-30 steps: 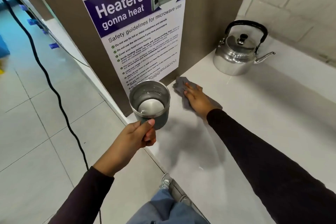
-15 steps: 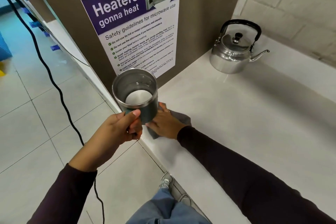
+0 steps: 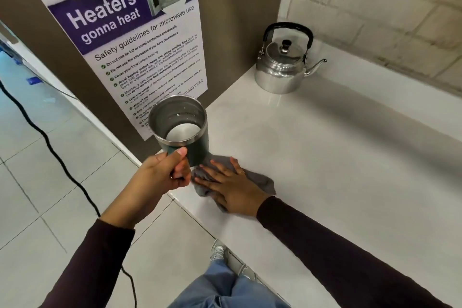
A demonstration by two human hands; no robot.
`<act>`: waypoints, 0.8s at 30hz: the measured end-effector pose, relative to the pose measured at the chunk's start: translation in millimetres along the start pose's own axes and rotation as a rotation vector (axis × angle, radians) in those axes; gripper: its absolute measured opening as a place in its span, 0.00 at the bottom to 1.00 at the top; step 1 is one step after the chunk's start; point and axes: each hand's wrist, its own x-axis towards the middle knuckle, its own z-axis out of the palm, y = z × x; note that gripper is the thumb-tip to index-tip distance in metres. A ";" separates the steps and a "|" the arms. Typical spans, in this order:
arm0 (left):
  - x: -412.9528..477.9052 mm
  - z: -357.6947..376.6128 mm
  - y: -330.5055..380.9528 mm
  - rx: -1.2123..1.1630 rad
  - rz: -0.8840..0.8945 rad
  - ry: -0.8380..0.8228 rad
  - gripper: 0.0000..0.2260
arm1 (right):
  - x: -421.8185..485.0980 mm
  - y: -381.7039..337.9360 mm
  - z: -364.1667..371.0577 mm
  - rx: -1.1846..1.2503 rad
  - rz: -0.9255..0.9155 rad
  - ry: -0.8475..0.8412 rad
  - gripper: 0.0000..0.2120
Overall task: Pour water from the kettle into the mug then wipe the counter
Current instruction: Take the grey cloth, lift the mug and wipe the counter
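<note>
While the left hand (image 3: pixel 160 177) holds the steel mug (image 3: pixel 180 127) up off the surface (image 3: pixel 337 157), grip clenched round its handle w/ thumb over the rim side, the right hand (image 3: pixel 232 185) lies flat, fingers spread, pressing a grey cloth (image 3: pixel 262 181) onto the surface near its front-left corner, so not clenched, just palm-down on the cloth. Mug sits at roughly 10 o'clock from the cloth, hanging approx. over the surface edge and the tiled floor (image 3: pixel 50 182); a little water shows in the bottom. Kettle (image 3: pixel 283 67) stands upright, lid on, well apart at about 1 o'clock from the cloth, in the back corner by the brick wall (image 3: pixel 375 7) and the brown panel w/ the microwave poster (image 3: pixel 140 40). Judging by this, pouring looks done and wiping is underway. Risks: mug looks tilted toward the camera, so more tilt during a wipe stroke could slop water onto floor or onto the wiped area; the wiping wrist is just beside the mug base and could knock it; a black cable (image 3: pixel 50 147) runs across the floor below, bad spot for drips.
</note>
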 end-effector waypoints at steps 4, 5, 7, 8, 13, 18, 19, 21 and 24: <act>19.7 14.9 -11.0 -0.005 -0.001 -0.052 0.19 | -43.5 37.6 -0.1 -0.030 0.231 0.011 0.26; 25.1 18.5 -13.7 -0.008 -0.004 -0.071 0.19 | -54.0 45.2 -1.1 -0.025 0.298 0.016 0.26; 36.4 25.3 -19.2 -0.004 -0.011 -0.096 0.19 | -70.9 56.9 -3.7 0.043 0.427 0.042 0.26; 42.4 29.0 -21.6 0.007 -0.009 -0.105 0.19 | -78.4 61.1 -5.5 0.098 0.487 0.060 0.25; 71.9 41.5 -28.6 0.032 0.001 -0.167 0.19 | -103.8 70.1 -9.9 0.226 0.676 0.140 0.24; 99.3 44.1 -33.1 0.047 -0.018 -0.199 0.19 | -108.7 66.5 -5.8 0.274 0.775 0.187 0.24; 101.4 44.4 -34.3 0.034 -0.018 -0.194 0.19 | -108.3 66.1 -5.2 0.272 0.782 0.194 0.24; 111.0 43.6 -34.0 0.011 -0.029 -0.207 0.18 | -104.6 65.4 -3.5 0.275 0.819 0.211 0.24; 122.1 41.6 -34.4 0.000 -0.050 -0.211 0.18 | -101.1 64.3 -1.8 0.271 0.861 0.215 0.24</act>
